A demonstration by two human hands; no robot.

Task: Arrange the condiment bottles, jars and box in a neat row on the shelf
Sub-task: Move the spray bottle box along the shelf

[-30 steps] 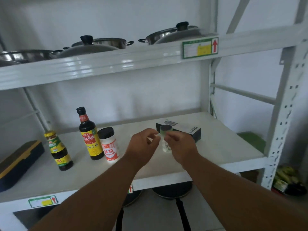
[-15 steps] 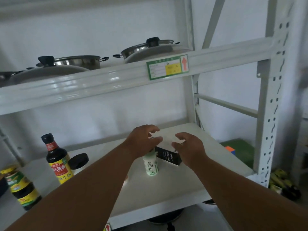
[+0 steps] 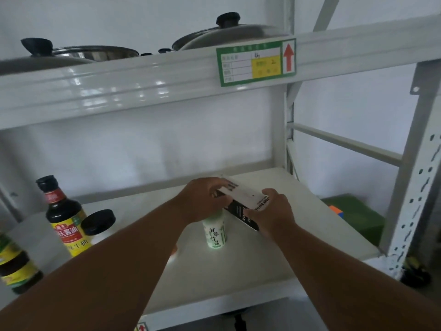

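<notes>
Both my hands hold a long black-and-white box [image 3: 241, 199], tilted up off the white shelf [image 3: 238, 263]. My left hand [image 3: 202, 201] grips its far end and my right hand [image 3: 274, 213] its near end. A small pale green salt bottle [image 3: 214, 231] stands upright just below the box, in front of my left hand. At the left stand a soy sauce bottle with a yellow label [image 3: 64, 218], a white jar with a black lid [image 3: 99, 223] and, at the frame's edge, a dark bottle with a green-yellow label [image 3: 14, 266].
Steel pots with lids [image 3: 229, 32] sit on the upper shelf, whose beam [image 3: 143, 82] carries a green label. A perforated white upright [image 3: 412, 187] stands at the right. A green object [image 3: 353, 216] lies lower, beyond the shelf's right edge.
My hands let go of the small green bottle, which now stands on the shelf, and took hold of the box and tilted it up. The view has shifted right and closer.
</notes>
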